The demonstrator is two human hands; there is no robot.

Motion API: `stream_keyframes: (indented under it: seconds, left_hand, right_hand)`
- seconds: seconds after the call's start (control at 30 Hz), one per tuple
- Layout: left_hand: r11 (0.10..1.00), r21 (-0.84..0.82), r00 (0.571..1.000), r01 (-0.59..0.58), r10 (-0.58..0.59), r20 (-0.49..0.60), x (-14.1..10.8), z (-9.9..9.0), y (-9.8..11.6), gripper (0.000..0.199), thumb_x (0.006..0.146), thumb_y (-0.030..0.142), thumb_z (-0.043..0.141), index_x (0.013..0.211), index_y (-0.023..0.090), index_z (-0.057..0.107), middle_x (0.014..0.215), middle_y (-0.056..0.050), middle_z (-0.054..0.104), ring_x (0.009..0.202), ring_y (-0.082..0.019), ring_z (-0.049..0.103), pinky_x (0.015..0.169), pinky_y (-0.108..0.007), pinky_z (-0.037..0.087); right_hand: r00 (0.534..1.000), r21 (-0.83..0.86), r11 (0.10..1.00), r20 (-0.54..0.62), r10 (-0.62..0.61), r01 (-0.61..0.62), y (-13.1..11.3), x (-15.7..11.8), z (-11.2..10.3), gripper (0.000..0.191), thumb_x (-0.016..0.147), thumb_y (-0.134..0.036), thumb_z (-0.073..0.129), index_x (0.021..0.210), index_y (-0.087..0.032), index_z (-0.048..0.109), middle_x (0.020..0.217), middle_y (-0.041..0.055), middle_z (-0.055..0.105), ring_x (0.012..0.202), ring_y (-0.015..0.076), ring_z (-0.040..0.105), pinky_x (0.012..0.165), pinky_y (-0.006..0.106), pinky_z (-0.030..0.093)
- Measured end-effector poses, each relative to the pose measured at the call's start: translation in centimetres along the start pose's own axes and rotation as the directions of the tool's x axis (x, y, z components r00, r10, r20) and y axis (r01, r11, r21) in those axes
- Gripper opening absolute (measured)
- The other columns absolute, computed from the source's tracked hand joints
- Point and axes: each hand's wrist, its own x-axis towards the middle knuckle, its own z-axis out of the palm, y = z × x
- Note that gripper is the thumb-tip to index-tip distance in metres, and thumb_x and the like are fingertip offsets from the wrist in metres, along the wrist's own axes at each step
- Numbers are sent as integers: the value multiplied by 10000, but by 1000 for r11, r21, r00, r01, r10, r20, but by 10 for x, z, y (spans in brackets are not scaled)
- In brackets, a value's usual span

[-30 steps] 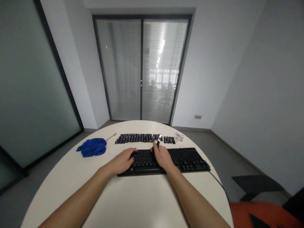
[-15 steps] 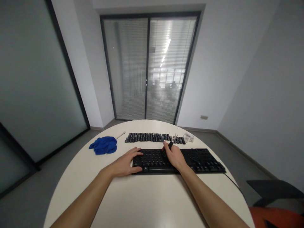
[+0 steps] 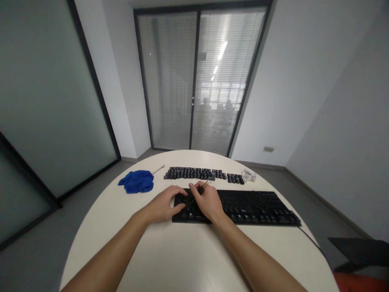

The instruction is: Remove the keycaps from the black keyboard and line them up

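Note:
A black keyboard lies on the round cream table. My left hand rests at its left end, thumb and fingers apart around the edge. My right hand is closed on a small dark tool with thin wire-like ends, held over the left part of the keyboard; the fingers partly hide it. Behind the keyboard, loose black keycaps stand in rows, with a smaller group to the right.
A crumpled blue cloth lies at the back left, beside a white-tipped stick. Clear plastic pieces lie at the back right. The keyboard cable runs over the right edge towards a chair.
My right hand has moved left along the keyboard, closer to my left hand, with the tool now tilted differently. The view has shifted slightly.

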Motion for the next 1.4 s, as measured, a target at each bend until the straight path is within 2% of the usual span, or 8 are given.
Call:
stream_keyframes:
  seconds: [0.27, 0.47, 0.6, 0.7, 0.8, 0.87, 0.97, 1.4]
  left_hand:
    - [996, 50, 973, -70, 79, -215, 8, 19, 33, 571, 777, 285, 729, 1308, 232, 527, 1365, -104, 535, 1254, -272, 482, 1083, -452, 383]
    - [995, 74, 967, -69, 85, -241, 7, 29, 46, 160, 900, 267, 593, 1035, 225, 667, 1118, -72, 670, 1091, -234, 570, 977, -400, 456]
    - [996, -62, 942, 58, -76, -327, 9, 29, 37, 168, 914, 323, 564, 975, 202, 664, 993, -71, 691, 971, -227, 617, 923, -395, 486]
    - [947, -285, 887, 147, -254, -385, 12, 22, 26, 235, 899, 388, 577, 993, 185, 650, 979, -62, 695, 929, -214, 651, 889, -371, 514]
    - [898, -401, 826, 184, -362, -432, 14, 15, 18, 289, 851, 412, 633, 1009, 170, 635, 965, -65, 689, 910, -215, 658, 812, -342, 540]
    - [889, -418, 847, 189, -363, -388, 14, 13, 16, 292, 828, 419, 655, 971, 166, 638, 924, -58, 681, 883, -211, 656, 768, -328, 547]
    - [895, -413, 902, 171, -310, -300, 13, 12, 15, 254, 830, 411, 653, 906, 170, 639, 899, -41, 664, 880, -199, 645, 753, -312, 549]
    - [903, -401, 956, 158, -241, -166, 10, 11, 21, 211, 877, 365, 602, 969, 180, 645, 942, -50, 680, 937, -205, 636, 783, -310, 547]
  right_hand:
    - [975, -147, 981, 202, -97, 128, -1, -11, 8, 316, 947, -469, 481, 966, -199, 644, 804, 54, 727, 678, 175, 661, 612, 234, 381]
    - [910, -264, 918, 368, -189, 298, -2, -11, 13, 318, 984, -347, 404, 920, -211, 684, 907, 94, 743, 793, 219, 684, 627, 265, 388]
    - [935, -128, 966, 307, -177, 225, 3, -11, 12, 257, 932, -373, 518, 1074, -184, 621, 848, 74, 732, 728, 201, 675, 616, 256, 396]
    - [907, 5, 971, 355, -227, 240, 10, -9, -1, 349, 882, -437, 605, 1118, -181, 587, 764, 26, 701, 689, 181, 645, 617, 251, 418]
    - [858, 36, 919, 345, -380, 393, 23, -5, -17, 419, 801, -454, 706, 1124, -200, 623, 1013, 72, 698, 970, 222, 629, 852, 324, 457]
    - [821, 39, 876, 331, -465, 480, 32, -4, -25, 534, 764, -500, 731, 1193, -202, 619, 1218, 108, 634, 1164, 258, 548, 1011, 399, 389]
    - [804, 33, 864, 348, -482, 503, 42, -2, -27, 568, 775, -531, 706, 1229, -200, 624, 1326, 131, 570, 1243, 278, 496, 1068, 448, 345]
    - [810, 32, 874, 361, -462, 484, 42, -2, -21, 558, 774, -513, 704, 1246, -226, 632, 1337, 126, 565, 1259, 293, 489, 1077, 484, 341]
